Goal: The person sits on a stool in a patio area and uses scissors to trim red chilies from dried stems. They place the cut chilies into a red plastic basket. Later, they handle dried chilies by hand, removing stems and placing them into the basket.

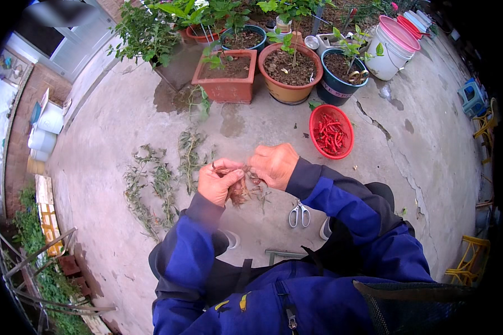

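Observation:
My left hand [221,181] is closed around a reddish-brown, stringy clump [238,194] that looks like dry plant roots; its exact kind I cannot make out. Close beside it, my right hand [276,166] is curled, with thumb and fingers pinched at the clump's right side, where thin stem bits show. The fingertips partly hide what they pinch. Below my right hand, scissors [299,215] with pale handles lie on the concrete. Wilted green stalks [163,187] are spread on the ground left of my hands. An oval red basket [351,142] holds red chili peppers [331,135] ahead of my right hand.
Potted plants line the far side, among them a square terracotta planter [224,89], a round orange-brown pot [288,92] and a dark pot [335,94]. A white bucket [383,60] stands at far right. Yellow stools [466,262] are at the right edge, white containers [42,139] at left.

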{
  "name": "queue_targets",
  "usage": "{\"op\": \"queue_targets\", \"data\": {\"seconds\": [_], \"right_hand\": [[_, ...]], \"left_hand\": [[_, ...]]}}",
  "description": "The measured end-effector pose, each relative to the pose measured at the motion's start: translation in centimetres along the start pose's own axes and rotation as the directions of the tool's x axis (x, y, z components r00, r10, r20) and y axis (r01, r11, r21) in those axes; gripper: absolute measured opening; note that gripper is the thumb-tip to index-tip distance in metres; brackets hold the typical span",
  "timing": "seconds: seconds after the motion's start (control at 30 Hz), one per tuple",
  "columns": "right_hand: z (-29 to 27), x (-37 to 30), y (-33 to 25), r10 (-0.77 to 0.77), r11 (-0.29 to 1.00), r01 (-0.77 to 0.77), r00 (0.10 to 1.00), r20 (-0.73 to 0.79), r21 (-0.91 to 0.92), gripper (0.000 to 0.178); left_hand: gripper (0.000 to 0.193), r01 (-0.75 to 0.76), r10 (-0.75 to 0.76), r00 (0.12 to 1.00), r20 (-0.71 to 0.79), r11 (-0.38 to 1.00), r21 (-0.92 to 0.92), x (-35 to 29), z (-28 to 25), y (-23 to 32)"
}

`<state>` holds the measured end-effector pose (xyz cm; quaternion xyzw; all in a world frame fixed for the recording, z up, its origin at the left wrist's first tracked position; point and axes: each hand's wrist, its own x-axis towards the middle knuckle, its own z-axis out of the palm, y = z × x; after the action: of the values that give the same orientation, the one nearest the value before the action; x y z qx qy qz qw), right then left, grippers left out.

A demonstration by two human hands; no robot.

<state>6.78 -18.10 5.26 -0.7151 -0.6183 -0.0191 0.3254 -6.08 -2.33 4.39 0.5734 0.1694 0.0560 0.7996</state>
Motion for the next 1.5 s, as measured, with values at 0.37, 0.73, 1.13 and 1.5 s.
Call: {"op": "queue_targets", "data": {"seconds": [0.37,0.73,1.13,1.5], "right_hand": [[-1.6,0.1,4.2,0.252,0.949,-0.273,0.958,-0.138,-0.157,0.013],[1.3,1.0,0.8,0.31,0.694,-0.331,0.939,0.149,0.64,0.019],[-0.1,0.2,1.2,0.13,0.98,-0.12,0.99,-0.05,0.159,0.013],[-4.3,-0.1,5.7,0.68,0.675,-0.601,0.732,0.045,-0.427,0.018]], "left_hand": [[0.011,-0.113,0.089,0.992,-0.087,0.937,-0.332,-0.7,-2.2,4.0],[0.013,-0.108,0.103,0.994,-0.037,0.979,-0.174,0.0,-1.2,1.6],[0.01,-0.118,0.121,0.99,-0.072,0.992,0.044,-0.4,-0.6,1.8],[0.01,-0.216,0.176,0.947,-0.269,0.968,-0.127,-0.9,-4.0,4.9]]}}
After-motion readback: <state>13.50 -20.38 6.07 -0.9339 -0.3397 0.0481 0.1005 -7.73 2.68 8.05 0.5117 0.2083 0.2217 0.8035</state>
